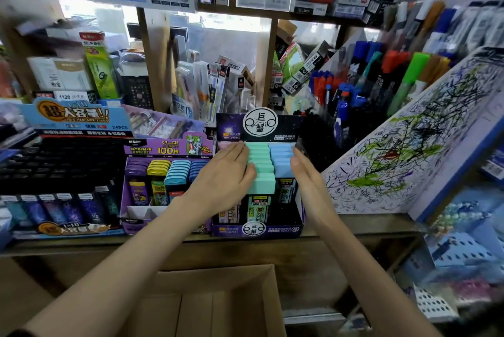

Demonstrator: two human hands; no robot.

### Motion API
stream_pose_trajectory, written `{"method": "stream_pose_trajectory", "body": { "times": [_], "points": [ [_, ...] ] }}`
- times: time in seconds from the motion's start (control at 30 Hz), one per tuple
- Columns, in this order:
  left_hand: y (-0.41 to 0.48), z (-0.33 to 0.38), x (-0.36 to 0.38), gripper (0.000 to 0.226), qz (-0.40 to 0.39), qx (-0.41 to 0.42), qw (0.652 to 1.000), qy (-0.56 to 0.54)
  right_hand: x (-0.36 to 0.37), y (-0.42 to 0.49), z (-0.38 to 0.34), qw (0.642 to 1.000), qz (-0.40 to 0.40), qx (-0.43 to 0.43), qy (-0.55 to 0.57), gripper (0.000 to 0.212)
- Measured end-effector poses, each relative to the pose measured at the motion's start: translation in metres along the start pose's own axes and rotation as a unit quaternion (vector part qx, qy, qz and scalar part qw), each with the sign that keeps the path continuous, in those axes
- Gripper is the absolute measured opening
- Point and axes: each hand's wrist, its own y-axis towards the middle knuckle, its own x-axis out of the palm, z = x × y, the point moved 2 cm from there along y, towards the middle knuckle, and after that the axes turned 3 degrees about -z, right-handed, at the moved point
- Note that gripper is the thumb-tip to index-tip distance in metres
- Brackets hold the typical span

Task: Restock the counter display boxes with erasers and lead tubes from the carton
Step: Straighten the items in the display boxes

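Head view: my left hand (227, 175) and right hand (306, 173), both flat-fingered, should squeeze the lead tubes (261, 166) evenly into straight rows.

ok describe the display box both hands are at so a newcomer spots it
On the wooden counter, look just left of the big scribbled board. The display box there is dark starry purple with a round white emblem on top. Only it holds pastel pink, mint and blue rows.

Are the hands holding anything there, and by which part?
Nothing is gripped. The left hand lies flat on the lead tubes; the right hand rests straight-fingered beside the blue row.
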Motion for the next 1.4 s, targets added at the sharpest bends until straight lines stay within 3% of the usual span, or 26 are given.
{"method": "stream_pose_trajectory", "body": {
  "times": [0.13,0.23,0.37,0.47,0.6,0.73,0.97,1.03,1.13,1.23,1.4],
  "points": [
    [0.0,0.0,-0.001,0.054,-0.005,0.001,1.0,-0.001,-0.004,0.0,-0.005,0.992,-0.041,-0.011,-0.117,0.067],
    [-0.001,0.0,-0.003,0.054,-0.014,0.001,1.0,0.003,-0.002,0.007,-0.013,0.978,0.004,-0.045,-0.203,0.061],
    [-0.001,0.0,-0.004,0.054,-0.027,-0.001,1.0,0.004,0.01,0.014,-0.015,0.895,-0.017,-0.156,-0.418,0.051],
    [0.0,0.0,-0.004,0.055,-0.027,-0.003,1.0,0.005,0.01,0.02,-0.012,0.861,-0.018,-0.173,-0.477,0.05],
    [0.001,-0.001,-0.002,0.054,-0.023,0.0,1.0,0.004,0.007,0.026,-0.014,0.846,-0.015,-0.177,-0.502,0.049],
    [0.001,-0.001,0.0,0.055,-0.014,-0.004,1.0,0.008,0.017,0.018,-0.013,0.851,0.038,-0.188,-0.489,0.046],
    [0.002,0.0,-0.004,0.057,-0.037,-0.015,0.999,-0.022,0.007,0.02,-0.02,0.933,-0.06,-0.1,-0.341,0.047],
    [-0.007,0.002,-0.008,0.06,0.001,-0.015,0.998,-0.06,0.005,0.018,-0.03,0.948,-0.044,-0.105,-0.297,0.046],
    [-0.039,0.006,-0.013,0.057,0.128,-0.007,0.987,-0.093,0.008,0.014,-0.051,0.954,-0.027,-0.155,-0.254,0.04],
    [-0.072,0.002,-0.011,0.044,0.185,-0.027,0.975,-0.121,0.023,0.018,-0.066,0.929,-0.101,-0.188,-0.302,0.035],
    [-0.082,-0.008,0.003,0.036,0.183,-0.095,0.962,-0.178,0.058,0.034,-0.069,0.844,-0.18,-0.216,-0.458,0.041]
  ]
}}
